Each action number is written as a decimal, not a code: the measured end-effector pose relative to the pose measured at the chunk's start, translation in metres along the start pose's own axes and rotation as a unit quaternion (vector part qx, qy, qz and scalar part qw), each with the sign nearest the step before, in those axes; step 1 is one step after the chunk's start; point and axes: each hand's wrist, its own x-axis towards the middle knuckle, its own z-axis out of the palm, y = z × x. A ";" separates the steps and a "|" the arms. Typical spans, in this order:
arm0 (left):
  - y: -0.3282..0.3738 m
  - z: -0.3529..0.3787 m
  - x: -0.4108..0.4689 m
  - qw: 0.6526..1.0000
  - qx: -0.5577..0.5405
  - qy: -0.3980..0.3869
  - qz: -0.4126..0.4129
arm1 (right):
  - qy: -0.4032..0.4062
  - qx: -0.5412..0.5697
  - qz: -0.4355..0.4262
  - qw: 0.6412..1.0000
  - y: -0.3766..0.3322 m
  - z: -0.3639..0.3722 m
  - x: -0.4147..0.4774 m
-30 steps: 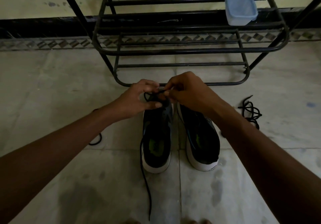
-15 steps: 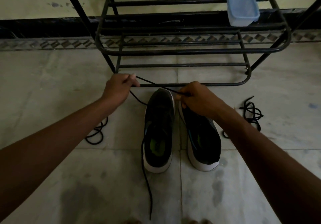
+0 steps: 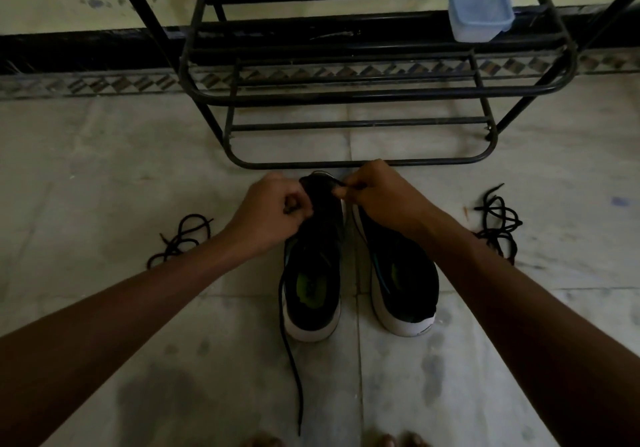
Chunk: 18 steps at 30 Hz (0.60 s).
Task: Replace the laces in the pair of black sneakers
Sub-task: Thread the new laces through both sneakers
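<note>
Two bare arms reach forward over a pale tiled floor (image 3: pixel 104 169). Half a second ago the hands were spread apart, drawing a thin black shoelace (image 3: pixel 294 377) taut across the toe of the left black sneaker with a white sole (image 3: pixel 311 273). Now both hands have come back together at that sneaker's far end.

The left hand (image 3: pixel 273 211) rests against the sneaker's left side, its fingers curled around what appears to be a dark piece of the lace. The right hand (image 3: pixel 377 200) pinches a lace end between thumb and fingers just over the toe. The rest of the thin black shoelace trails from the sneaker's left side along the floor toward the viewer.

The right black sneaker with a white sole (image 3: pixel 405 290) stands just beside, toe also pointing away, with no lace visible on it.

The pull seems finished and the hands appear set for the next eyelet. The lacing looks early, with the second sneaker not yet begun.

One tangled bundle of black laces (image 3: pixel 180 242) lies on the floor to the left, another tangled bundle of black laces (image 3: pixel 498 224) to the right. Beyond stands a black metal shoe rack (image 3: pixel 346 94) holding a lidded pale blue plastic container (image 3: pixel 479 11).
</note>
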 end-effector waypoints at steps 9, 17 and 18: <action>0.009 0.017 -0.013 0.996 -0.060 -0.028 -0.057 | 0.058 0.044 0.022 0.997 0.005 0.012 -0.002; 0.013 0.014 -0.005 0.983 -0.092 -0.089 -0.134 | 0.061 0.028 0.038 0.997 0.015 0.024 0.000; 0.014 0.015 -0.004 0.981 -0.097 -0.094 -0.142 | 0.065 0.014 0.029 0.997 0.016 0.025 0.000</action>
